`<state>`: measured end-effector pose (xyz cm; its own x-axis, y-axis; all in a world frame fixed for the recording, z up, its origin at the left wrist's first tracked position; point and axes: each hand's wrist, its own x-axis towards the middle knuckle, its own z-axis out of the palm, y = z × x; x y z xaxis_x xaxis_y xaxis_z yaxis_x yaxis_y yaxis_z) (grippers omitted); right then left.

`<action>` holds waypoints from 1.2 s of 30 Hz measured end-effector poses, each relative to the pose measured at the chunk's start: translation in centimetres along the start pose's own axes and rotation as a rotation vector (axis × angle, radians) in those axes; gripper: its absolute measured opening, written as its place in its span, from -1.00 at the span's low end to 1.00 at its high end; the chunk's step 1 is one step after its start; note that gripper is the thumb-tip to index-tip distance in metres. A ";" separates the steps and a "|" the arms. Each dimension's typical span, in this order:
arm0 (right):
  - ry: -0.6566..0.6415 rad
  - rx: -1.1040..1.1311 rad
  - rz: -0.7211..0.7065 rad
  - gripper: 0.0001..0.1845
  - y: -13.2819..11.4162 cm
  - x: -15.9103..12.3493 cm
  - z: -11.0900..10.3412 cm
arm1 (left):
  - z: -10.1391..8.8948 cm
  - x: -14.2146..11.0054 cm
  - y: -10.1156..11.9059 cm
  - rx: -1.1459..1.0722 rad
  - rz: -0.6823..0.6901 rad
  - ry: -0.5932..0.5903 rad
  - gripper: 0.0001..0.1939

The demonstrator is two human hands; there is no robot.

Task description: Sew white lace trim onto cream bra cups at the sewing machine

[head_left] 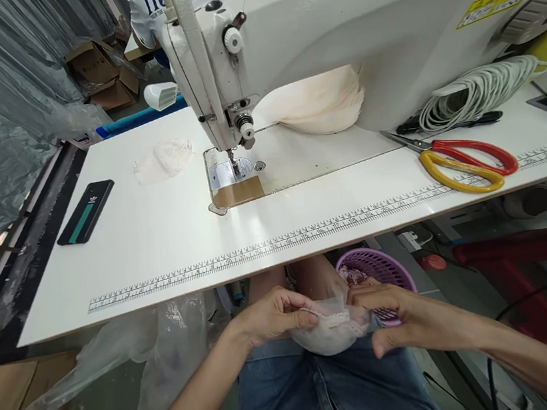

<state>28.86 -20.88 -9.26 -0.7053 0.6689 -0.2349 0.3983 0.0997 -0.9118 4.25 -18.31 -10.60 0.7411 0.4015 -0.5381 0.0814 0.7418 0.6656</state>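
Over my lap, below the table's front edge, is a white cup-shaped fabric piece (328, 333) with a lacy, sheer upper edge. Its left end is pinched between the thumb and fingers of my left hand (280, 315). My right hand (403, 312) has its bent fingers on the right end of the fabric, while its thumb stands away from it; the fingertips are partly hidden. Above on the table stands a white sewing machine (300, 26), its presser foot (235, 166) over the needle plate. A pale sheer fabric piece (164, 161) lies left of the machine.
Red-and-yellow-handled scissors (464, 163) lie on the table's right, beside a coil of pale cord (476, 97). Stacked pale fabric (323, 101) sits under the machine arm. A black-and-green case (86, 213) is at left. A purple basket (397, 269) stands below. Behind, a person (142, 14) sits.
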 end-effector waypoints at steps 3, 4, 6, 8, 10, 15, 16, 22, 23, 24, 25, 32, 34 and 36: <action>0.050 -0.020 0.078 -0.65 -0.3 -1.0 0.8 | -0.2 -0.2 0.3 0.035 0.032 -0.020 -0.54; 0.061 -0.043 0.102 -0.64 -0.3 -1.3 1.0 | -0.2 -0.2 0.4 0.056 0.042 -0.025 -0.54; 0.084 -0.121 0.157 -0.62 -0.3 -1.7 1.2 | -0.2 -0.2 0.4 0.080 0.056 -0.026 -0.54; 0.098 -0.213 0.195 -0.59 0.0 -1.8 1.1 | -0.2 -0.1 0.2 0.064 0.047 -0.031 -0.55; 0.094 -0.275 0.166 -0.57 0.2 -1.6 0.8 | -0.2 0.1 -0.2 0.018 0.025 -0.046 -0.55; 0.162 -0.235 0.062 -0.47 -1.0 -0.5 -0.1 | -0.2 0.4 -0.3 -0.001 -0.006 -0.091 -0.56; 0.165 -0.219 0.039 -0.33 -1.4 -0.2 -0.2 | -0.1 0.4 -0.2 0.015 -0.009 -0.093 -0.56; 0.026 -0.144 0.053 -0.65 -2.0 1.8 -0.1 | 0.1 -0.1 0.7 0.155 0.005 -0.026 -0.55; 0.032 -0.134 0.074 -0.68 -1.8 1.9 0.0 | 0.1 -0.3 0.8 0.171 0.006 -0.012 -0.54; 0.042 -0.123 0.078 -0.68 -1.5 2.0 0.0 | 0.1 -0.4 0.8 0.186 0.007 -0.002 -0.53; 0.044 -0.106 0.066 -0.68 -1.2 2.0 0.1 | 0.0 -0.4 0.8 0.206 0.009 0.002 -0.53; -0.004 0.045 0.007 -0.69 -0.3 1.6 -0.2 | 0.8 0.3 1.1 0.355 0.061 0.051 -0.56; -0.041 0.103 0.026 -0.67 -0.1 1.5 -0.5 | 1.1 0.6 1.0 0.360 0.053 0.105 -0.59; -0.071 0.155 0.059 -0.67 0.1 1.5 -0.7 | 1.1 0.7 0.9 0.343 0.046 0.130 -0.60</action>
<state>28.27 -19.36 -9.41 -0.7254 0.6159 -0.3073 0.3485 -0.0564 -0.9356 5.60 -17.99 -9.81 0.6604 0.5111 -0.5501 0.2848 0.5074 0.8133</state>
